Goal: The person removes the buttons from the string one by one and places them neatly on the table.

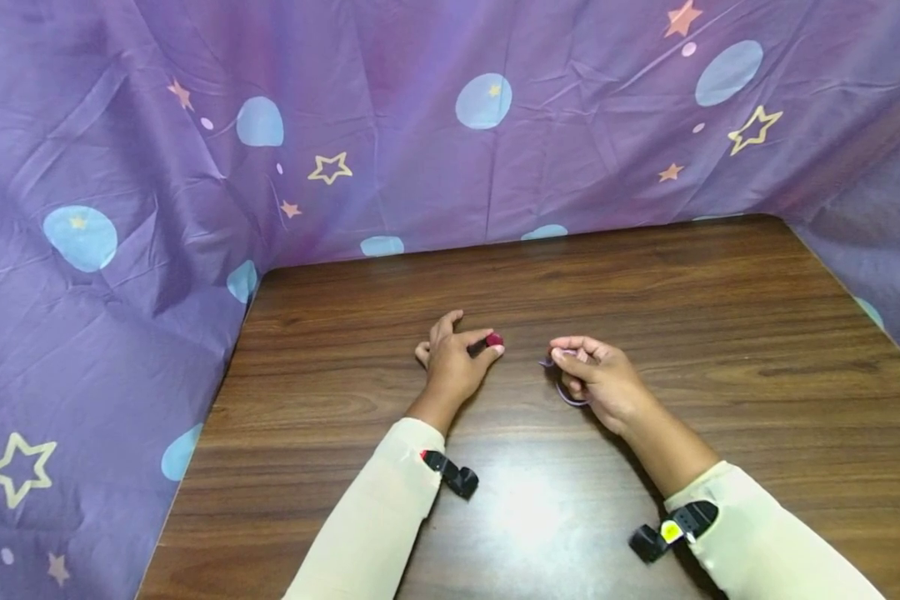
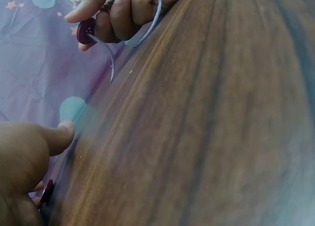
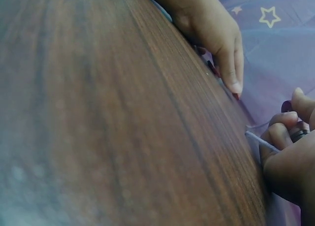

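A small red button (image 1: 494, 339) sits at the thumb and forefinger tips of my left hand (image 1: 450, 367), which pinches it just at the tabletop. The left wrist view shows a dark red button (image 2: 47, 192) tilted on edge by that hand's fingers. Across a gap to the right, my right hand (image 1: 600, 379) pinches a dark red button (image 2: 85, 31) between thumb and forefinger. A thin lilac cord (image 2: 112, 63) comes through this button with its end hanging free; more cord loops below the curled fingers. A dark red bit (image 3: 212, 67) shows under the left hand, its shape unclear.
Both hands are over a brown wood-grain table (image 1: 330, 350). A purple curtain (image 1: 390, 125) with stars and blue spots hangs behind and at the sides. Black wrist cameras (image 1: 450, 475) are strapped on the pale sleeves.
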{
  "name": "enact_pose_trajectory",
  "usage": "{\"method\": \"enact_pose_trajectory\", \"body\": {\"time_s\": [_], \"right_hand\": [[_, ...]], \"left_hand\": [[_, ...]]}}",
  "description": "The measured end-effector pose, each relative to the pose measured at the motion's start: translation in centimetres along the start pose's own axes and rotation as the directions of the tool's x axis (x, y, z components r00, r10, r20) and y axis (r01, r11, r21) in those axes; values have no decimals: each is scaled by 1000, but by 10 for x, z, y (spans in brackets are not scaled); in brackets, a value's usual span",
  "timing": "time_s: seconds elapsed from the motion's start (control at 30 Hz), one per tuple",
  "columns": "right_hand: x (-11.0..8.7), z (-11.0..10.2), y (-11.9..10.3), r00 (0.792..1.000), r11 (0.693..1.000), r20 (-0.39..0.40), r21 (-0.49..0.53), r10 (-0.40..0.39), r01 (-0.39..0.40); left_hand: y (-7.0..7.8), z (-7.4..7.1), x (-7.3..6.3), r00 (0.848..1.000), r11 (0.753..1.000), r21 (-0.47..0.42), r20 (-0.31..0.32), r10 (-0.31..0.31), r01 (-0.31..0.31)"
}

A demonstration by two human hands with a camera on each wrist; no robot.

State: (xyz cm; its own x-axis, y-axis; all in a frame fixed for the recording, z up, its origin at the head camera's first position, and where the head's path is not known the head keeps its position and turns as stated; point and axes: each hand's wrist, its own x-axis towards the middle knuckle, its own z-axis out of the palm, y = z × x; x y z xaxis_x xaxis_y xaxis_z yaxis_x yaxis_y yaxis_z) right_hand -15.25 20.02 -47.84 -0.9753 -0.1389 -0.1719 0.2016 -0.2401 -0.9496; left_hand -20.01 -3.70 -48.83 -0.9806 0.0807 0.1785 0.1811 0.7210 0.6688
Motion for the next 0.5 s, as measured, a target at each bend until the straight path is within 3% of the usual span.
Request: {"method": "enact_pose_trajectory", "body": {"time_s": [0.23,0.5], "right_hand": [[-1,1,-1,1000,1000,-5,-1,2,-2],[-3,1,-2,1000,1000,-2,4,0,0]], "left_hand": [[-6,9,1,998,998,-54,-52,26,-28],[2,4,-1,1000,1000,20,-27,-4,4]]}}
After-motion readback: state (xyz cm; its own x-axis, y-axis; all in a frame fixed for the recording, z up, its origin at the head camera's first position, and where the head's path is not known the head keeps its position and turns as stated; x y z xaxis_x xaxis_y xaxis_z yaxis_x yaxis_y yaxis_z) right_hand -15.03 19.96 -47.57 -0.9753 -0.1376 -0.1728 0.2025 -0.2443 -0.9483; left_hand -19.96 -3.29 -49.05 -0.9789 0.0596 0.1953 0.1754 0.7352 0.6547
